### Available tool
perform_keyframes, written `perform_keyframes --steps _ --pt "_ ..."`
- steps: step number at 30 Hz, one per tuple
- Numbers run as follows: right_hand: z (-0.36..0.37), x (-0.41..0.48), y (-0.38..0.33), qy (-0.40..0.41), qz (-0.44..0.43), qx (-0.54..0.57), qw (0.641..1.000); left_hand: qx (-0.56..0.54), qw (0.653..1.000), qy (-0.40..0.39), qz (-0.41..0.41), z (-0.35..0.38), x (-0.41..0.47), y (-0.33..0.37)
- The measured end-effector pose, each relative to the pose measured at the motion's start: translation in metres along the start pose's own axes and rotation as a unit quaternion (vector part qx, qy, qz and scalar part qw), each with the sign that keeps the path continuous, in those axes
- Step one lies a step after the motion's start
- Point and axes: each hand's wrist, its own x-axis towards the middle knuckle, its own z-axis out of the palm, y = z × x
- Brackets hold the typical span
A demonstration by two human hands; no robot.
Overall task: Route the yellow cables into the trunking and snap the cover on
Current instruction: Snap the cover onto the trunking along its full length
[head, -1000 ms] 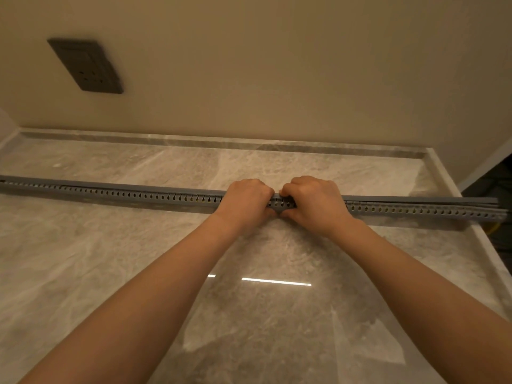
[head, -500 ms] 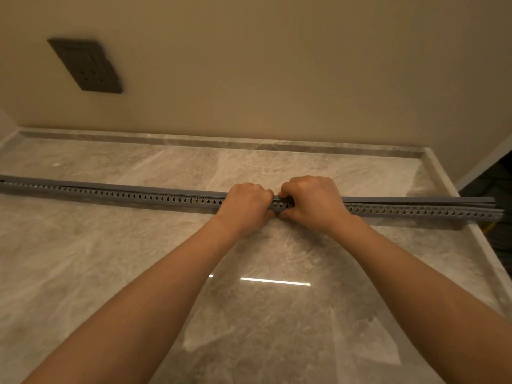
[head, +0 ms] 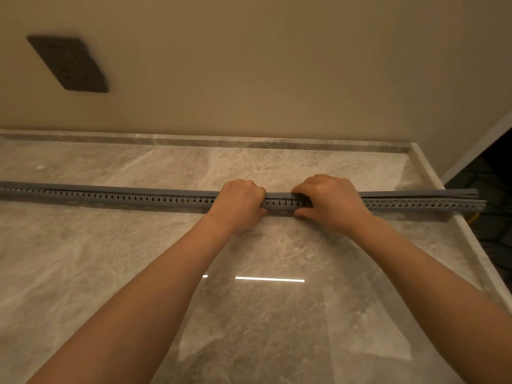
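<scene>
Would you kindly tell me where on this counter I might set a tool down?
Free: the strip between the trunking and the back ledge, and the near counter on the left. Crowded: mid-trunking, where the left hand and right hand grip it.

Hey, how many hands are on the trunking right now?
2. The left hand grips the trunking near its middle. The right hand grips it just to the right, with a short slotted stretch showing between them. None looks hidden.

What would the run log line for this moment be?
phase: snapping cover on | left hand: grips trunking mid-length | right hand: grips trunking alongside | cover: lifted at right end
</scene>
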Motion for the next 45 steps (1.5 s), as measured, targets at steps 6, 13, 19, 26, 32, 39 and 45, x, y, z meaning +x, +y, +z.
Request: perform_keyframes --steps 6,13,19,26,32,39,45 --pt "0.0 0.001 -0.003 0.0 -0.018 -0.037 0.999 0.009 1.0 -0.008 0.005 0.003 -0.001 0.001" --pt "0.0 0.004 -0.002 -0.012 -0.027 -0.049 0.998 0.021 1.0 0.01 -0.017 0.002 -0.003 0.008" --pt "0.004 0.003 0.0 0.018 -0.025 -0.04 0.999 0.001 0.996 0.086 0.003 -0.001 0.002 0.038" --pt "-0.007 0.01 0.001 -0.03 0.02 0.017 0.999 -0.004 0.996 0.092 0.018 -0.001 0.002 0.039" --pt "-0.01 0.019 0.018 -0.174 0.073 0.189 0.964 -0.007 0.994 0.103 0.028 0.004 0.001 0.039" --pt "-0.004 0.019 0.019 -0.157 0.041 0.153 0.975 -0.068 0.995 0.069 0.009 -0.002 0.007 0.03" --pt "-0.003 0.018 0.017 -0.136 0.024 0.118 0.983 -0.155 0.988 -0.012 0.008 -0.005 0.018 0.023"
